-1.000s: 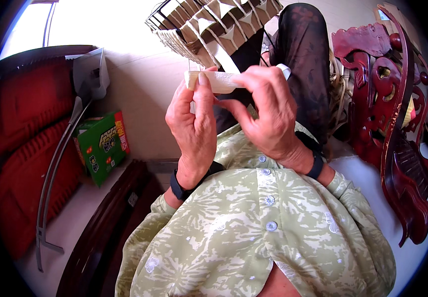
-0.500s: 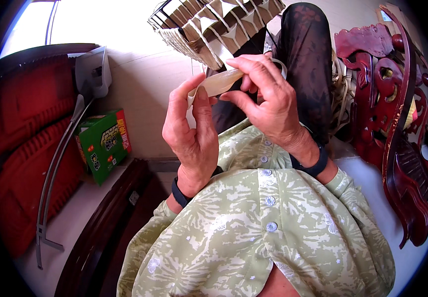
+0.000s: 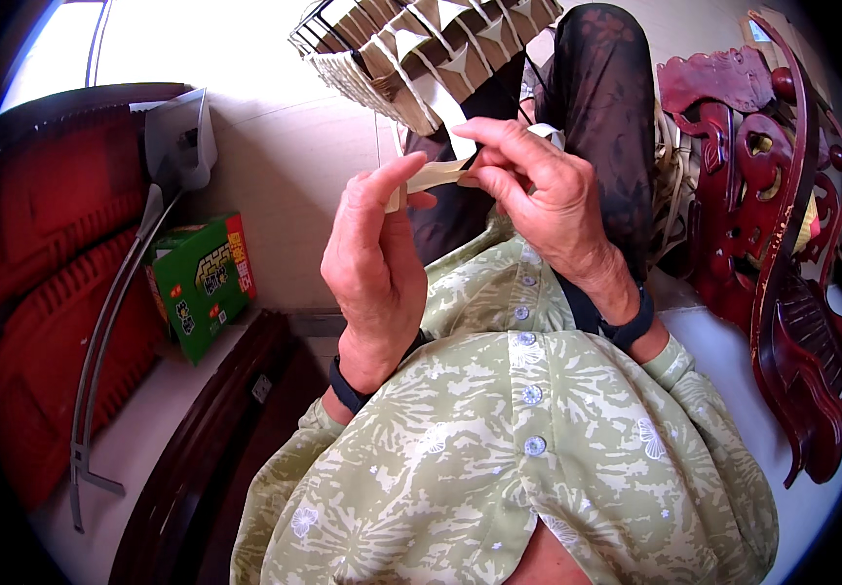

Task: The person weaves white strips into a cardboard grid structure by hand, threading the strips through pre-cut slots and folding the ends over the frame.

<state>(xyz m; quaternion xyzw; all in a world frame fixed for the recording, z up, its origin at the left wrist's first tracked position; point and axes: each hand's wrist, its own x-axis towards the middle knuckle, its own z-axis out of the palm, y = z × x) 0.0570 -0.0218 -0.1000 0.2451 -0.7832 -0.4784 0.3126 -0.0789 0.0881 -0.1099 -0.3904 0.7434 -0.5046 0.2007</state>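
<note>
A pale cream strip point(image 3: 438, 175), flat and ribbon-like, stretches between my two hands above my lap. My left hand point(image 3: 374, 263) has its end between thumb and fingers. With thumb and fingertips my right hand point(image 3: 540, 190) pinches the strip a little farther right. A white length point(image 3: 448, 115) of similar strip runs from near the right fingertips up toward the basket. Beyond the hands is a half-woven basket point(image 3: 421, 60) with a black wire frame, tan panels and cream cords. Its far part is cut off by the picture's upper edge.
On the left stand a green box point(image 3: 205, 283), a grey metal stand point(image 3: 109, 361) and red seating point(image 3: 60, 234). A carved dark-red wooden chair point(image 3: 777, 224) is at the right, beside a heap of pale strips point(image 3: 672, 185). My leg point(image 3: 604, 117) in dark trousers extends forward.
The strip has twisted and appears narrower between my hands. My right hand has shifted slightly right and down, and its fingers have closed to a pinch.
</note>
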